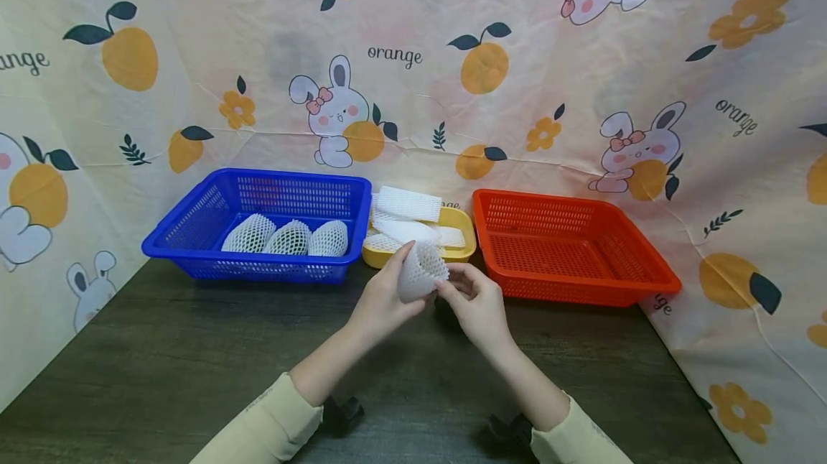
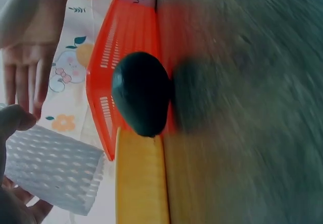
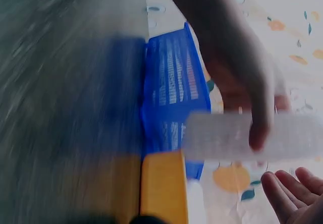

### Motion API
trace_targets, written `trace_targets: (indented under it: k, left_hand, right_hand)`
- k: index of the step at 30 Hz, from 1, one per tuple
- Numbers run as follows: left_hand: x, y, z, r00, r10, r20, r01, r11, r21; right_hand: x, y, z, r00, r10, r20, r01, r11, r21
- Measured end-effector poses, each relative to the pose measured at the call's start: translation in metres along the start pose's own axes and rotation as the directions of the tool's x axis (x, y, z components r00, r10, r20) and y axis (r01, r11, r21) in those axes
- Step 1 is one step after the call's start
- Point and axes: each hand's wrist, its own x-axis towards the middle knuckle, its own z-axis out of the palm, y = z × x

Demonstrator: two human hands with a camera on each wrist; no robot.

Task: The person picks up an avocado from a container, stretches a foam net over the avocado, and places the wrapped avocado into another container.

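My left hand [image 1: 382, 299] grips a white foam fruit net sleeve [image 1: 416, 279], its thumb on one side and fingers on the other. One end of the sleeve gapes toward the right. Beside that open rim is my right hand [image 1: 474, 302], fingers loosely bent in the head view. Both wrist views show the right fingers [image 2: 22, 82] extended and close to the sleeve, without gripping it. A dark green avocado [image 2: 141, 93] rests on the table in the left wrist view. From the head view, the hands mostly hide it.
A blue basket [image 1: 258, 266] at the left holds three fruits in foam nets [image 1: 288, 238]. Flattened foam nets [image 1: 407, 205] lie in a yellow basket [image 1: 461, 223] behind the hands. To the right stands a red basket [image 1: 581, 288]. A printed cloth [image 1: 413, 112] hangs behind.
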Motion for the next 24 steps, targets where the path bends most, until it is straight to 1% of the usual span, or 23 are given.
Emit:
trace_targets:
  k: [1,3,4,5,6,8,9,10,11,12,13,15,17,19,22,24]
  left_hand:
    - [0.0,-0.001,-0.001,1.0,-0.003,0.003,0.003,1.0,-0.019]
    - [0.0,-0.004,-0.003,1.0,-0.005,0.015,0.005,0.999,-0.034]
    - [0.0,-0.005,-0.004,1.0,-0.007,0.022,0.008,0.999,-0.039]
    - [0.0,-0.006,-0.006,1.0,-0.006,0.028,0.007,0.999,-0.043]
    - [0.0,-0.008,-0.007,0.999,-0.004,0.037,0.005,0.999,-0.044]
    - [0.0,-0.01,-0.01,0.999,0.009,0.052,-0.007,0.999,-0.044]
    - [0.0,-0.011,-0.011,0.998,0.014,0.059,-0.012,0.999,-0.044]
    - [0.0,-0.012,-0.012,0.998,0.019,0.065,-0.016,0.999,-0.045]
    - [0.0,-0.014,-0.013,0.997,0.023,0.073,-0.02,0.999,-0.039]
    - [0.0,-0.015,-0.014,0.996,0.025,0.081,-0.022,0.999,-0.033]
    - [0.0,-0.016,-0.015,0.996,0.027,0.09,-0.025,0.999,-0.024]
    - [0.0,-0.019,-0.016,0.993,0.025,0.113,-0.024,1.0,-0.01]
    - [0.0,-0.021,-0.018,0.991,0.022,0.135,-0.024,1.0,0.008]
    - [0.0,-0.023,-0.02,0.987,0.018,0.157,-0.021,1.0,0.015]
    - [0.001,-0.025,-0.023,0.983,0.006,0.184,-0.011,1.0,0.025]
    - [0.001,-0.027,-0.025,0.979,0.0,0.202,-0.007,0.999,0.038]
  right_hand:
    - [0.0,0.002,-0.004,1.0,-0.004,-0.005,0.004,1.0,-0.014]
    - [0.001,0.006,-0.013,1.0,-0.008,-0.009,0.007,0.996,-0.092]
    - [0.001,0.008,-0.017,1.0,0.0,-0.008,-0.002,0.987,-0.161]
    - [0.001,0.011,-0.021,1.0,0.008,0.002,-0.007,0.969,-0.247]
    - [0.002,0.014,-0.024,1.0,0.022,0.021,-0.013,0.939,-0.345]
    - [0.001,0.019,-0.028,0.995,0.061,0.08,-0.01,0.85,-0.526]
    - [0.001,0.022,-0.03,0.99,0.085,0.114,-0.001,0.804,-0.594]
    - [0.0,0.025,-0.031,0.983,0.111,0.143,0.007,0.763,-0.646]
    - [0.0,0.028,-0.032,0.977,0.135,0.166,0.015,0.731,-0.682]
    - [-0.001,0.03,-0.032,0.97,0.165,0.181,0.012,0.708,-0.707]
    - [-0.002,0.032,-0.033,0.963,0.192,0.188,0.003,0.691,-0.723]
    - [-0.002,0.036,-0.034,0.953,0.238,0.185,-0.022,0.667,-0.745]
    - [-0.002,0.039,-0.034,0.946,0.272,0.178,-0.044,0.651,-0.758]
    - [-0.001,0.043,-0.036,0.94,0.293,0.175,-0.057,0.64,-0.766]
    - [0.001,0.049,-0.038,0.943,0.283,0.175,-0.05,0.641,-0.766]
    - [0.002,0.052,-0.04,0.95,0.256,0.18,-0.033,0.653,-0.757]
